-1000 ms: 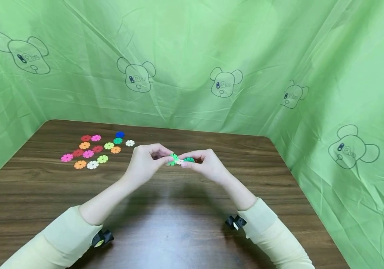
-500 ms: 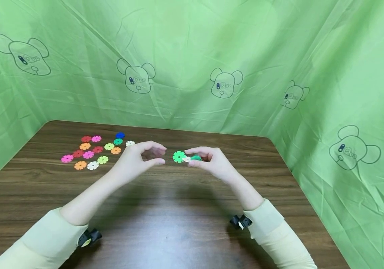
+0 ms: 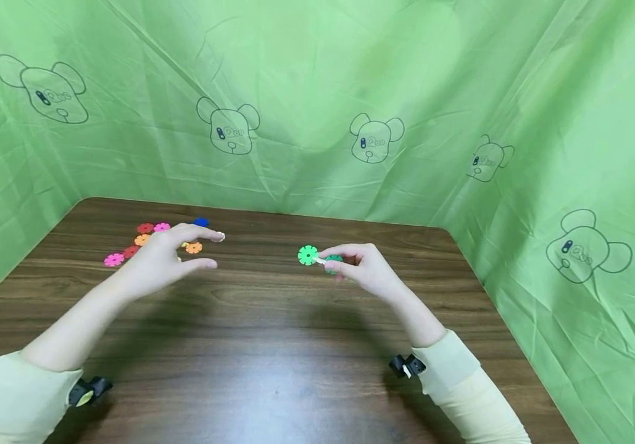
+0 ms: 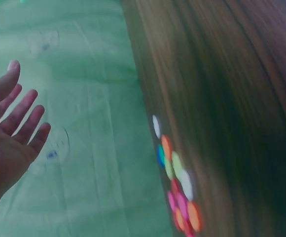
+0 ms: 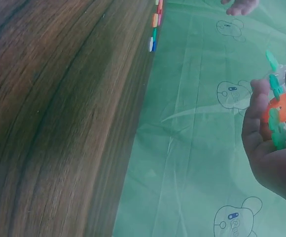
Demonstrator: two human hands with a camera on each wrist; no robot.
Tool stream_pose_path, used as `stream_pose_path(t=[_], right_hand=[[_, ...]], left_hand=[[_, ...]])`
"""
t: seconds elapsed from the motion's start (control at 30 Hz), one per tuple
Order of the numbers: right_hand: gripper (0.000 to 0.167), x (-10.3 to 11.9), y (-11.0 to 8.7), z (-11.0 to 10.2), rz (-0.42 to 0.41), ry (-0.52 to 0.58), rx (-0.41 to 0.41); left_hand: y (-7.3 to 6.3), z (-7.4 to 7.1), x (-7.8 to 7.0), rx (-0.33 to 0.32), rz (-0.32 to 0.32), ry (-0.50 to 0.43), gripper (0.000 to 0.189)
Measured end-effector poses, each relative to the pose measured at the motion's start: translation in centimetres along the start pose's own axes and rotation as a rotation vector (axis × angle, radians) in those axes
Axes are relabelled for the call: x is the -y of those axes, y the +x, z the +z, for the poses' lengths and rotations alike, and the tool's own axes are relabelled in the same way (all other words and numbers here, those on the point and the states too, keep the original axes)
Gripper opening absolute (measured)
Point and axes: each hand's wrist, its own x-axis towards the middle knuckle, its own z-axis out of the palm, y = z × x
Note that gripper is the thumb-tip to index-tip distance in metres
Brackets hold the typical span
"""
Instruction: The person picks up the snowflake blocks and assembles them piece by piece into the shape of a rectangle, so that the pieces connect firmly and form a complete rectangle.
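Note:
My right hand (image 3: 369,265) pinches a chain of interlocking snowflake discs. A bright green disc (image 3: 308,255) sticks out at its left end. In the right wrist view an orange disc (image 5: 281,106) and more green ones, with a clear or white one, lie between thumb and fingers. The left hand (image 3: 161,256), spread with thumb and index finger apart, holds nothing. It hovers over the loose discs at the left and covers part of them in the head view. A white disc (image 3: 221,237) shows right at its index fingertip.
Loose discs lie on the brown wooden table (image 3: 273,314), among them a pink disc (image 3: 114,259), an orange disc (image 3: 193,248) and a blue disc (image 3: 201,222). A green curtain (image 3: 300,92) with printed bear heads encloses the table's back and sides.
The left hand has let go of the bright green disc and moved left over the loose discs. My right hand has shifted slightly right with the joined discs.

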Motion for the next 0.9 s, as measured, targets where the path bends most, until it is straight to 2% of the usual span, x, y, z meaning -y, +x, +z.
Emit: stream_pose_path(t=[0.13, 0.23, 0.37, 0.5, 0.67, 0.9], right_hand=[[0.021, -0.3, 0.0, -0.2, -0.010, -0.008, -0.011], [0.026, -0.5, 0.1, -0.3, -0.022, 0.003, 0.000], [0.031, -0.6, 0.0, -0.3, -0.017, 0.003, 0.015], [0.033, -0.7, 0.0, -0.3, -0.006, -0.014, 0.010], [0.037, -1.1, 0.2, -0.4, -0.031, 0.035, 0.054], [0.038, -1.4, 0.4, -0.3, -0.060, 0.019, 0.130]], left_hand=[[-0.9, -1.4, 2.4, -0.017, -0.022, 0.075, 0.047], [-1.7, -2.2, 4.3, -0.011, -0.065, 0.104, 0.048], [-2.4, -2.8, 7.0, 0.035, -0.111, 0.150, 0.051], [-2.9, -3.3, 9.6, 0.113, -0.158, 0.184, 0.049], [-3.1, -3.2, 12.5, 0.221, -0.189, 0.206, 0.048], [-2.9, -2.2, 15.1, 0.265, -0.171, 0.206, 0.038]])
